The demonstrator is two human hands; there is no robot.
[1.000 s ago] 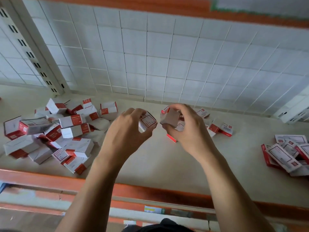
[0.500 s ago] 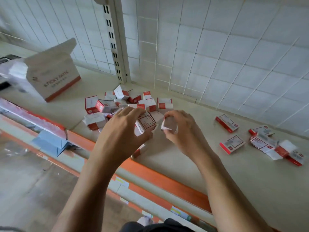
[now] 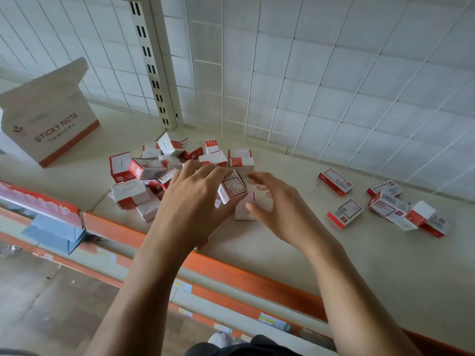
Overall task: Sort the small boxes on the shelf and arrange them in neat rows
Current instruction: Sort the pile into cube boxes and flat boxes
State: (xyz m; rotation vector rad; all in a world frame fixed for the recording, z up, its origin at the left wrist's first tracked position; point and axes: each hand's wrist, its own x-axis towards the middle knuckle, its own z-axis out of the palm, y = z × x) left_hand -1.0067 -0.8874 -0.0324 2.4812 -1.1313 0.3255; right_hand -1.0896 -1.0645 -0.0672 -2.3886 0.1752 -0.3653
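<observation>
Backdrop: white gridded panel (image 3: 334, 73) behind a beige shelf (image 3: 282, 253), with a slotted upright (image 3: 154, 60) at 12 o'clock.
Pile: jumbled red-and-white small boxes (image 3: 144, 170) at 10 o'clock from the hands, crowding the left hand's side.
Left hand (image 3: 195, 201): fingers curled round one tilted box (image 3: 232, 188), held at mid-shelf.
Right hand (image 3: 280, 211): fingers spread and loose, gripping nothing. A white box (image 3: 243, 211) stands just beside its thumb, perhaps touching; too blurred to say.
Strays: flat boxes (image 3: 385, 209) scattered at 3 o'clock, well apart from the pile.
Carton: opened "STICKY NOTE" carton (image 3: 54, 124) at 9 o'clock.
Front: orange shelf lip (image 3: 257, 276) at 6 o'clock, and a blue packet (image 3: 56, 235) at 8 o'clock.
</observation>
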